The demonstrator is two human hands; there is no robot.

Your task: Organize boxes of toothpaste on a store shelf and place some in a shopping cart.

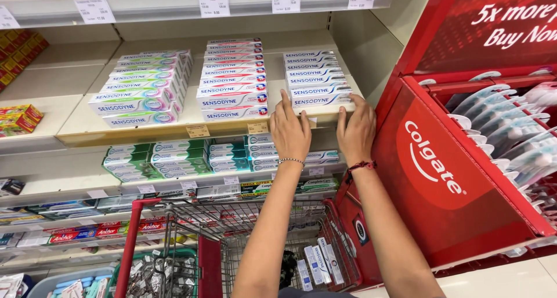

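- Reaching up, left hand (289, 133) and right hand (356, 131) bracket the right-hand stack of white and blue cardboard toothpaste boxes (317, 77) at the beige metal shelf (75, 124) front edge
- Fingers flat and spread against the bottom box, pressing rather than closed round it, likely squaring the pile
- Middle box stack (233, 80) sits just beside, little room leftward
- Red wire trolley (232, 228) waits below, red toothbrush display stand (464, 159) crowds the right
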